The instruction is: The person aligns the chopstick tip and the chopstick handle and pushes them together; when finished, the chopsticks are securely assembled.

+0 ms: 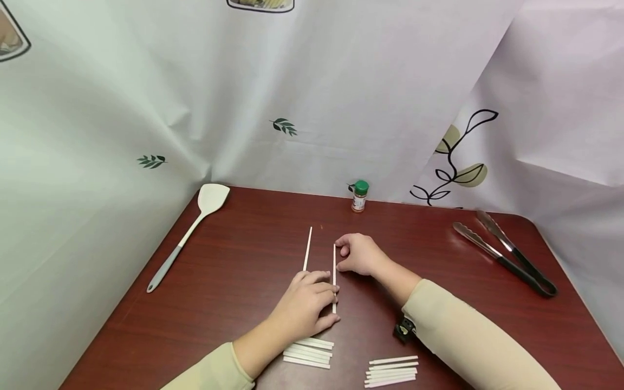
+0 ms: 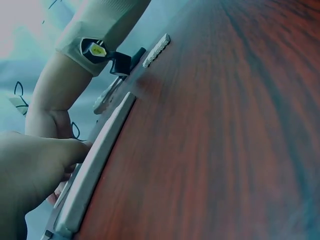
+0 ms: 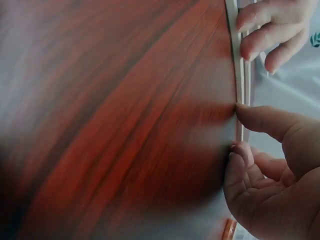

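Two thin lines of white sticks run away from the person on the brown table; their joins are too small to tell. Over the right line, a white stick [image 1: 334, 277], lies my left hand [image 1: 303, 304], fingers loosely spread, fingertips touching it, thumb by its near end. My right hand [image 1: 362, 255] is at that line's far end, thumb and curled forefinger touching the stick; the right wrist view shows the thumb [image 3: 260, 118] against its edge. Beyond the left fingers lies the left line, a white stick [image 1: 307, 249], partly hidden behind that hand.
White sticks [image 1: 308, 355] lie in a group under the left wrist, and more white sticks [image 1: 391, 372] lie to the right. A spatula [image 1: 190, 230] lies left, tongs [image 1: 507, 252] right. A green-capped seasoning jar [image 1: 359, 197] stands at the back, before a white curtain [image 1: 312, 151].
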Demonstrator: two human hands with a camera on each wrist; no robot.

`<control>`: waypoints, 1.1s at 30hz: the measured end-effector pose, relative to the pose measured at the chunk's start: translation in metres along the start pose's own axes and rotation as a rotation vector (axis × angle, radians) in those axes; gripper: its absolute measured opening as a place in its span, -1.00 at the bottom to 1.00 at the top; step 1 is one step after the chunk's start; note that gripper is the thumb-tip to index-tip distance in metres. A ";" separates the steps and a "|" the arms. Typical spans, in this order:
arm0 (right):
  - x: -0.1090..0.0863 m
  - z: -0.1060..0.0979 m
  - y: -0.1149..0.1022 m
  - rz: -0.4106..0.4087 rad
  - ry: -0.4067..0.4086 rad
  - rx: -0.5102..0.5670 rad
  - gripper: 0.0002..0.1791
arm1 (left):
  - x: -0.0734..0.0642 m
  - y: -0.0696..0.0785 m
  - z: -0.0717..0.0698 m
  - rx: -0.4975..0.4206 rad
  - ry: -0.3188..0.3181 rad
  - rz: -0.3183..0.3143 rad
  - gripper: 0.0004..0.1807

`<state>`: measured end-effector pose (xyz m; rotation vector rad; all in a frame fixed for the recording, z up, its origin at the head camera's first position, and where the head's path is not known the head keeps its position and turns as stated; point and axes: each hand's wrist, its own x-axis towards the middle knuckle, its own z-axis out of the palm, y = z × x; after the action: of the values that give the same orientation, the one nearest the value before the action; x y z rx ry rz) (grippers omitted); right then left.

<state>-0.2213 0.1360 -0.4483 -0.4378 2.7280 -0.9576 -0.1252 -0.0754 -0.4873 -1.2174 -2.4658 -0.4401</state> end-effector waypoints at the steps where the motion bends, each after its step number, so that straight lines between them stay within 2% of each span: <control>1: 0.001 0.001 -0.001 -0.014 0.002 -0.025 -0.41 | 0.000 0.000 -0.001 -0.001 -0.007 -0.005 -0.68; 5: 0.002 0.003 -0.003 -0.040 0.007 -0.028 -0.36 | -0.001 -0.002 -0.004 -0.013 -0.018 -0.027 -0.69; 12: 0.007 0.005 -0.001 -0.100 0.008 -0.029 -0.39 | -0.005 -0.008 -0.008 -0.010 0.001 -0.050 -0.71; 18: 0.013 0.009 -0.003 -0.096 0.007 -0.036 -0.23 | -0.006 -0.015 -0.010 -0.012 0.006 -0.075 -0.71; 25: 0.025 0.011 -0.010 -0.129 0.014 -0.065 -0.26 | -0.007 -0.021 -0.010 0.001 0.008 -0.092 -0.71; 33: 0.033 0.012 -0.009 -0.110 -0.007 -0.014 -0.26 | -0.007 -0.028 -0.007 -0.010 0.023 -0.082 -0.69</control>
<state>-0.2467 0.1114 -0.4552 -0.5977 2.7307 -0.9619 -0.1426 -0.0996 -0.4878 -1.1121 -2.5040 -0.4861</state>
